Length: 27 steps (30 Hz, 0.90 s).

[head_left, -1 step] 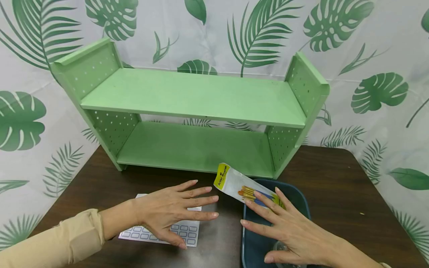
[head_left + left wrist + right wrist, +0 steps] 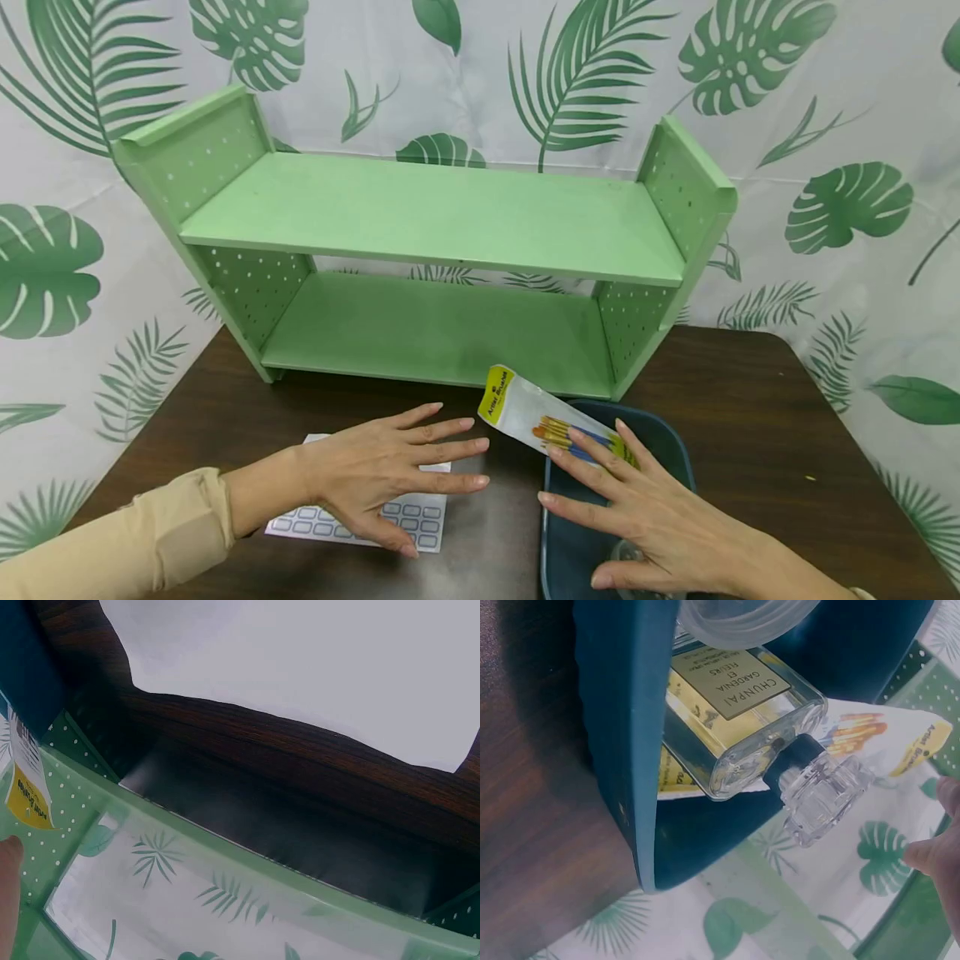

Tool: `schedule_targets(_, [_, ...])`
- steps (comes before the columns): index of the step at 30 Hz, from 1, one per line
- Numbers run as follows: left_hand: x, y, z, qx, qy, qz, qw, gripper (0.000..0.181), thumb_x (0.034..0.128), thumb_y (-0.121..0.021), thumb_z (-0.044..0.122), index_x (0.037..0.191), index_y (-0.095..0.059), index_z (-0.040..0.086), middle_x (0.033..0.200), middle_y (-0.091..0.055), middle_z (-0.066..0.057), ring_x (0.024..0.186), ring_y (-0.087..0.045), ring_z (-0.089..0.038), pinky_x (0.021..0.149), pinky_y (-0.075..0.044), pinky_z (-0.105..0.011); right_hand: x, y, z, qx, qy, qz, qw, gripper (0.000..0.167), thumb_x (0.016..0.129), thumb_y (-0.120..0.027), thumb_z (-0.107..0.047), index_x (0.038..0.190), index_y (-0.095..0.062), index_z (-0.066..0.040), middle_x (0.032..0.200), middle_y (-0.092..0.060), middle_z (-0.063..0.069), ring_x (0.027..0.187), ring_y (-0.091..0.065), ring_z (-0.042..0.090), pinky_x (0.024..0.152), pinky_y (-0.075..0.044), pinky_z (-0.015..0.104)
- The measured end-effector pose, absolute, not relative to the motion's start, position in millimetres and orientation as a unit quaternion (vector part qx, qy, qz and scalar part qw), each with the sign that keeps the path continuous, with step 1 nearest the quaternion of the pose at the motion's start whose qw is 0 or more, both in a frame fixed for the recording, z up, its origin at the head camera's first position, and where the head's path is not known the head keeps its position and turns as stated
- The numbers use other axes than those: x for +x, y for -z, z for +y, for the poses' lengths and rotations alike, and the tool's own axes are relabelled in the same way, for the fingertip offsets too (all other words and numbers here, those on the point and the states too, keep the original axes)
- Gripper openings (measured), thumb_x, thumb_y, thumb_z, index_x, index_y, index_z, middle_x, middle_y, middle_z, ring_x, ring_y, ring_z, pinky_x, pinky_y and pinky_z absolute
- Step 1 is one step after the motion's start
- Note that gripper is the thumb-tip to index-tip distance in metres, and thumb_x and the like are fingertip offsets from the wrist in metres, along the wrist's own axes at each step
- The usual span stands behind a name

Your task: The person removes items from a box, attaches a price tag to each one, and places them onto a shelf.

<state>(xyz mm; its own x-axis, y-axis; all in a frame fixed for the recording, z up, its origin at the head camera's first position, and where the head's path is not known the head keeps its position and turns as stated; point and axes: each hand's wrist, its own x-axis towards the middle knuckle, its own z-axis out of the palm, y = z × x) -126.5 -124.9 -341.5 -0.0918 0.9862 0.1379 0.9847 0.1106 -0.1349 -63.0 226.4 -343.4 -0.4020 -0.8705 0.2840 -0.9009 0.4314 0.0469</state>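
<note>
The leaf-print cloth (image 2: 480, 75) hangs behind everything, and the dark wooden tabletop (image 2: 750, 400) reaches toward it. At the far side of the tabletop stands the green two-tier shelf (image 2: 435, 212), its end panels perforated. Nearer and to the right sits the dark blue tub (image 2: 566, 550), just in front of the shelf's right end.

The left hand (image 2: 397, 467) and the right hand (image 2: 630, 508) are both spread, palms down, fingers apart, pinching nothing. The step in hand looks like a poise before any grasp. A next move on the tub's contents would, in my judgement, call for the right hand to bend its fingers and pinch one item, with the left hand free to steady the tub.

The white sheet (image 2: 429, 521), printed with rows of small boxes, lies flat at the near left, partly covered from view by the left hand.

The packet of artist brushes (image 2: 525, 408) leans in the tub, its yellow header sticking out past the far left rim, between the two hands and nearer the right. The right fingertips overlap its lower part in the head view; whether they touch it I cannot tell.

Lower in the tub, mostly hidden under the right hand from above, the right wrist view shows the perfume bottle (image 2: 727, 712) with its clear stopper (image 2: 825, 795). A round, clear plastic piece (image 2: 750, 615) sits beside it, only partly visible. Smallest is a yellowish speck (image 2: 810, 478) on the tabletop at the right.
</note>
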Motion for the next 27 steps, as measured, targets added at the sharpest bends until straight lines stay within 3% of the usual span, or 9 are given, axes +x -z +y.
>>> schedule_targets(12, [-124,344,-124,-0.662,0.012,-0.743,0.099,0.085,0.0841,-0.050,0.066,0.151,-0.020,0.021,0.157,-0.018,-0.006,0.144,-0.015,-0.028,0.113,-0.014,-0.047,-62,342,228,0.525,-0.064,-0.839,0.131,0.062,0.095,-0.030,-0.060,0.143,-0.041,-0.021,0.150,-0.032,0.016,0.140,-0.022,0.036,0.114,0.010,0.048])
schedule_targets(21, [-116,350,-121,-0.643,0.081,-0.756,0.097,0.090,0.0802,-0.062,0.058,0.151,-0.021,0.019,0.158,-0.015,-0.005,0.143,-0.018,-0.029,0.114,-0.015,-0.044,-63,337,241,0.478,-0.157,-0.847,0.172,0.056,0.096,-0.041,-0.049,0.136,-0.050,-0.010,0.147,-0.036,0.018,0.139,-0.027,0.027,0.117,0.001,0.037])
schedule_targets(27, [-108,361,-114,-0.631,0.170,-0.752,0.088,0.077,0.0916,-0.043,0.059,0.149,-0.024,0.012,0.156,-0.019,-0.009,0.143,-0.017,-0.027,0.111,-0.026,-0.045,-61,336,258,0.417,-0.218,-0.855,0.218,0.050,0.098,-0.045,-0.041,0.130,-0.055,-0.003,0.139,-0.047,0.015,0.133,-0.037,0.016,0.115,-0.016,0.025])
